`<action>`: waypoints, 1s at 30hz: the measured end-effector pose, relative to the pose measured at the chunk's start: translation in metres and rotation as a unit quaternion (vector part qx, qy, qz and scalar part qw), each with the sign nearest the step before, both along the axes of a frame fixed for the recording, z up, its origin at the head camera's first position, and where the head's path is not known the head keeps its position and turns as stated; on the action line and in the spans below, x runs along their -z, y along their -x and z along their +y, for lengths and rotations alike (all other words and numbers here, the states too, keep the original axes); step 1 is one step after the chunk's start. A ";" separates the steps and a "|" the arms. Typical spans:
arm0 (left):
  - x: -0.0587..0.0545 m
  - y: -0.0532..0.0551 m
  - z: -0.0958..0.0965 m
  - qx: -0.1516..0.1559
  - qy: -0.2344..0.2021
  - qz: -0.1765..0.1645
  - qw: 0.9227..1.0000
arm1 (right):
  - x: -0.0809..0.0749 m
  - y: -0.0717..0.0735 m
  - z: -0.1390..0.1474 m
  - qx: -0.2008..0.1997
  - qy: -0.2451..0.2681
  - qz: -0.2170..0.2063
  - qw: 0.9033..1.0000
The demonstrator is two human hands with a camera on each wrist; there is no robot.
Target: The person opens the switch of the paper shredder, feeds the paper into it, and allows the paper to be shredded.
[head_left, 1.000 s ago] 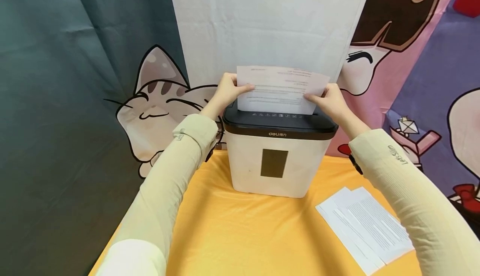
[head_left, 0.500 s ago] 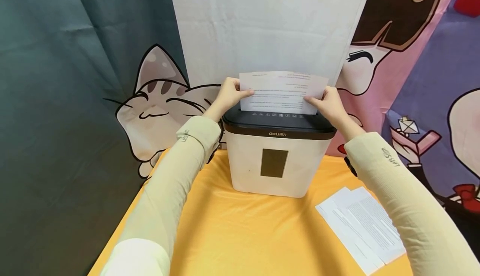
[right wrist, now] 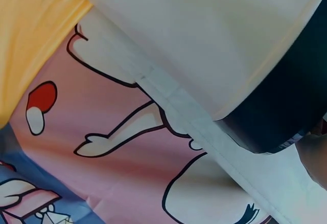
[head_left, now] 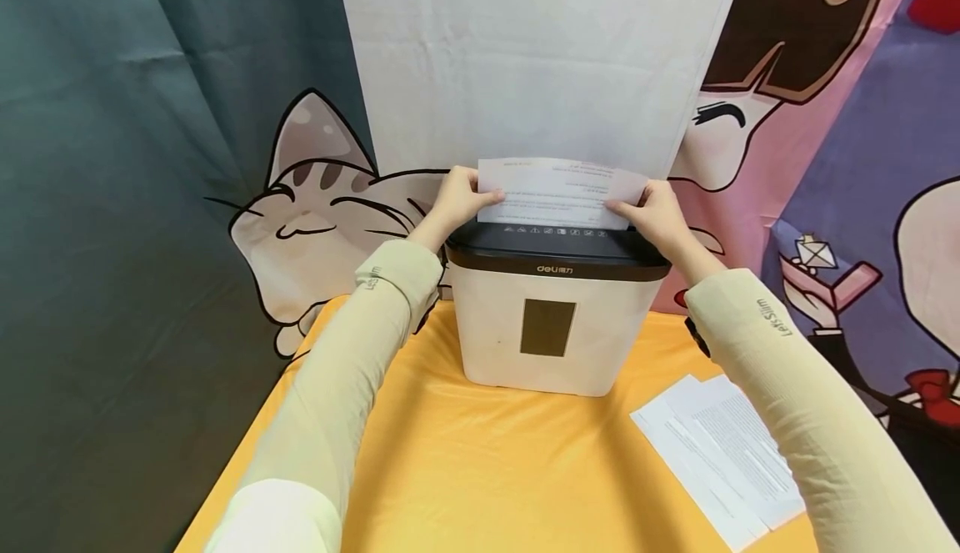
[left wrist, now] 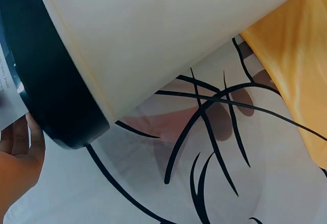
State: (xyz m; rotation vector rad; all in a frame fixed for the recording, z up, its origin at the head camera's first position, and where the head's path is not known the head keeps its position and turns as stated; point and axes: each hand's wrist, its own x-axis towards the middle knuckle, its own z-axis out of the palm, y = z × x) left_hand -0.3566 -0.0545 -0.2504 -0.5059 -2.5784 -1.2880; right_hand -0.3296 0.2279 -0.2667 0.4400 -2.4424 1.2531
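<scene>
Yellow cloth (head_left: 480, 478) covers the table (head_left: 420, 444), and near the far edge of this table stands a white shredder (head_left: 487, 319) with a black top (head_left: 562, 244). On the front of the top the word "deli" is printed, and below it, in the white body, there is a dark rectangular window (head_left: 548, 328). A row of small symbols (head_left: 555, 231) runs along the top, just in front of a sheet of paper (head_left: 558, 190).

The sheet stands upright above the shredder, with its lower edge meeting the black top; how deep it sits I cannot tell. It bears lines of print, too small to be read. The left hand (head_left: 459, 199) pinches its left edge, the thumb lying on the front side. The right hand (head_left: 660, 213) pinches the right edge in the same manner. Both hands are therefore narrow upon the paper.

Toward the right edge of the table lie printed loose sheets (head_left: 712, 461), overlapping each other, partly covered from view by the right sleeve (head_left: 810, 386). The left sleeve (head_left: 337, 378) reaches over the left part of the table. Behind the far edge hangs a backdrop (head_left: 540, 52) with a cartoon cat (head_left: 322, 203) on it.
</scene>
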 end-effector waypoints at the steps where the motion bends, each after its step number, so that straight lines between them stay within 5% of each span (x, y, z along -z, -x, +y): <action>1: 0.001 0.000 0.000 -0.001 0.003 0.000 1.000 | 0.000 0.000 0.000 0.000 -0.004 -0.002 1.000; 15: 0.011 -0.002 -0.003 -0.022 0.013 0.004 1.000 | 0.003 -0.003 0.000 0.011 -0.036 -0.022 0.999; 30: 0.014 -0.003 -0.002 -0.001 -0.003 0.009 1.000 | 0.007 -0.003 -0.003 0.014 -0.051 0.000 0.999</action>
